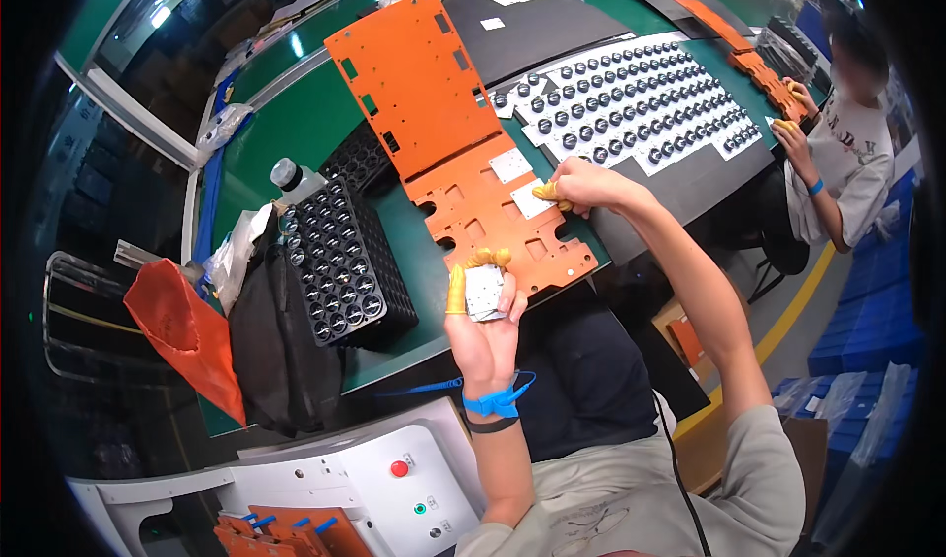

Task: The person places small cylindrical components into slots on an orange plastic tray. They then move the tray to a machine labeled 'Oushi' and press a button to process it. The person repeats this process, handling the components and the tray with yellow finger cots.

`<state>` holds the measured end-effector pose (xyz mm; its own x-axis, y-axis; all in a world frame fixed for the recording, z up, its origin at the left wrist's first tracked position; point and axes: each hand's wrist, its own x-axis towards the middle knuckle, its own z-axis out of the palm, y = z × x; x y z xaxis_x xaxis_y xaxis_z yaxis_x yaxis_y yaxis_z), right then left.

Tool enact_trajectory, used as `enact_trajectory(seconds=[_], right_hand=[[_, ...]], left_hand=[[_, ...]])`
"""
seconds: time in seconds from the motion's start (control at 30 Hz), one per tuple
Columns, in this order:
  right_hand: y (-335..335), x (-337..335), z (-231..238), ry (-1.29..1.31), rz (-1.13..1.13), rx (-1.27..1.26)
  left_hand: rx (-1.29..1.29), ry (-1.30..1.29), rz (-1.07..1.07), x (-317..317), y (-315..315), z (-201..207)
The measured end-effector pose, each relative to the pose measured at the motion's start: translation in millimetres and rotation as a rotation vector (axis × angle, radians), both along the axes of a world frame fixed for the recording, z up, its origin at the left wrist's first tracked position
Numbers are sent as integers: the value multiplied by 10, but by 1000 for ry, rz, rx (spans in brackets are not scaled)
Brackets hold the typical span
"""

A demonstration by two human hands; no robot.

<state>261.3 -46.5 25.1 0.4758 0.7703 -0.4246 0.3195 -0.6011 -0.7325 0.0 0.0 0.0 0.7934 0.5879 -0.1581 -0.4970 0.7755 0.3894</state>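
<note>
Small grey-white square plates: a thin stack [484, 292] sits in the left hand, just in front of the near edge of the orange fixture; another plate [532, 200] lies on the fixture under the right hand.
Left hand [483, 326]: palm up, fingers in yellow finger cots curled around the stack; blue wrist strap with a coiled cord.
Right hand [581, 185]: fingertips pinched down on the plate set in the fixture.
Flat orange fixture board with square cut-outs [463, 153]: lies on the green tabletop [296, 124], between the hands.
Black moulded tray of round parts [340, 262]: left of the fixture.
White sheet of dark round caps [641, 99]: beyond the right hand.
Another person [847, 153]: seated at the far right.
</note>
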Motion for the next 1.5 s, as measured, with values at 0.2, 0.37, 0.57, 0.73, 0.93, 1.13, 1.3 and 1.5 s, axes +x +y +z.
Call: enact_trajectory(seconds=[0.2,0.37,0.57,0.73,0.93,1.13,1.3,1.5], right_hand=[[-20,-229,399,-255,21,-18],[94,-861,708,-835,93,227],[842,-1688,1016,-620,376,674],[1501,-2037,846,-678,421,702],[1845,-2218,726,-742,376,687],[1818,-2213,803,-723,431,643],[1374,-2182,865,-527,318,836],[257,-1882,911,-158,133,974]], left_hand=[[17,-249,32,-132,-102,147],[-9,-155,59,-342,-48,121],[72,-192,85,-608,16,80],[166,-92,163,-767,28,-131],[400,170,258,-955,92,-225],[393,105,239,-875,134,-86],[202,108,300,-773,104,126],[256,98,333,-643,-22,35]])
